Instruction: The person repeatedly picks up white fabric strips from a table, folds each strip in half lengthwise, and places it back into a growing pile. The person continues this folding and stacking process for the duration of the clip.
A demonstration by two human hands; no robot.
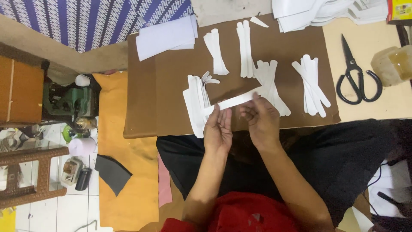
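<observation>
Both hands pinch one long white strip (234, 101): left hand (218, 129) at its lower-left end, right hand (260, 118) near its upper-right end; its long axis slants up to the right, over the brown board (171, 86) among white strip piles (196, 103)

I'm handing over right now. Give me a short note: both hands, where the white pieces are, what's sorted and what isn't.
Left hand and right hand hold one white strip between them, above the brown board.
Sorted: five piles of white strips on the board; one pile lies just left of the left hand.
A stack of white sheets sits at the board's far left corner, more white pieces beyond the far edge.
Scissors lie unused to the right.
Left: the held strip is not yet on a pile.
</observation>
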